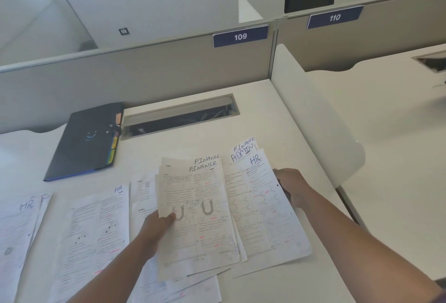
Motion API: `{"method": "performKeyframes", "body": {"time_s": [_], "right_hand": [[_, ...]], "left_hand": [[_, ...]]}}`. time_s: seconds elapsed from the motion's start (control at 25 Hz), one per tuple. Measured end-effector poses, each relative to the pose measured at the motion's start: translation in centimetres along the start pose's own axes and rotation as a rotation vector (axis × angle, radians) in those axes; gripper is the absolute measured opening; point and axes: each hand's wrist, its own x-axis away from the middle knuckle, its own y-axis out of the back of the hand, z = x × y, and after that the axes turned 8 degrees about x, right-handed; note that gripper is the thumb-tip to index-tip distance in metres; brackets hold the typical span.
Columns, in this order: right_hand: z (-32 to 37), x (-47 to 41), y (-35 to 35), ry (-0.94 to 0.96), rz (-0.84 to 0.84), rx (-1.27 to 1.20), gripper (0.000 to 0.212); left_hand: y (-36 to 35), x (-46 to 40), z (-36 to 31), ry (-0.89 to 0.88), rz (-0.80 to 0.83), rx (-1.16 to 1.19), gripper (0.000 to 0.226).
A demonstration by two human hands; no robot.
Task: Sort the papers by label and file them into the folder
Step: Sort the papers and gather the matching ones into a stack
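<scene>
My left hand (158,224) pinches two overlapping sheets marked FINANCE (200,208) by their left edge, just above the desk. My right hand (293,188) holds a fanned stack of sheets (263,206) at its right edge; the top one reads HR, with ADMIN and FINANCE sheets showing behind it. An HR sheet (96,225) lies flat to the left, and another HR pile (19,230) sits at the far left edge. More papers lie under the FINANCE sheets. A closed dark folder (84,140) with coloured tabs rests at the back left.
The white desk (253,109) ends at a grey partition with a 109 sign (240,36). An open cable tray (179,116) runs behind the papers. A white side divider (311,114) stands on the right, with a neighbouring desk beyond it.
</scene>
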Motion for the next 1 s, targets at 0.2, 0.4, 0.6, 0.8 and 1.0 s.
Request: {"method": "performKeyframes", "body": {"time_s": [0.2,0.4,0.6,0.8,1.0], "right_hand": [[0.3,-0.9,-0.4,0.06,0.076,0.144,0.03],[-0.3,-1.8,-1.3,0.152,-0.043,0.2,0.023],[0.8,0.0,-0.2,0.241,-0.187,0.18,0.038],[2.9,3.1,1.6,0.508,-0.447,0.389,0.049],[5.7,7.7,2.5,0.774,-0.843,0.617,0.014]], "left_hand": [[0.1,-0.4,0.4,0.007,-0.021,-0.041,0.017],[0.2,-0.7,0.5,0.015,-0.019,-0.045,0.017],[0.8,-0.3,0.3,0.041,0.034,-0.021,0.021],[0.7,0.5,-0.5,0.022,0.09,-0.001,0.022],[1.0,1.8,-2.0,-0.086,0.162,0.049,0.025]]}}
